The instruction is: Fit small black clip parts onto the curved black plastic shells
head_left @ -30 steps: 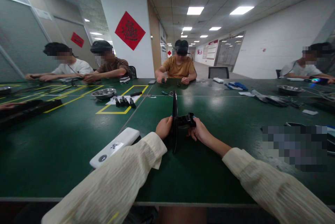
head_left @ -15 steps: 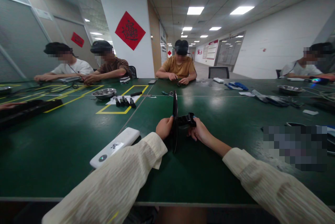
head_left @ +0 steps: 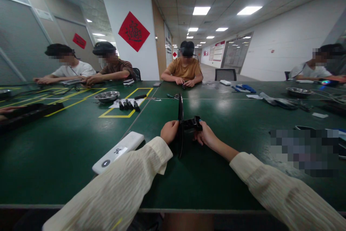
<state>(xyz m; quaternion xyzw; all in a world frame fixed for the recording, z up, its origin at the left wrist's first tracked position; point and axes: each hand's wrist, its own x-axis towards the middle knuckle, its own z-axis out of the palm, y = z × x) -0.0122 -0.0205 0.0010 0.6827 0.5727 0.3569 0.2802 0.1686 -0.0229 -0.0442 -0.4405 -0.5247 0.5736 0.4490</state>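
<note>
A thin black panel (head_left: 181, 144) stands upright above the green table, seen nearly edge-on, so its face cannot be made out. A black bracket-like part (head_left: 191, 124) sticks out from its right side. My left hand (head_left: 169, 132) is closed on the panel's left side, its fingertips partly hidden by the edge. At the free end of the bracket-like part, my right hand (head_left: 207, 134) grips it with thumb and fingers. Left of my left hand, a white power bank (head_left: 127, 144) with a paper label lies on the table.
Several black clip-like parts (head_left: 129, 106) sit on white paper inside yellow tape. A metal bowl (head_left: 107, 96) is nearby, and another bowl (head_left: 298, 92) stands right. Scissors (head_left: 173, 96) lie beyond the panel. A person (head_left: 182, 66) sits opposite; others work at both sides.
Both my hands and the black panel hold nearly the same position. The green glow on the power bank has gone dark. The person opposite has shifted their hands slightly.
</note>
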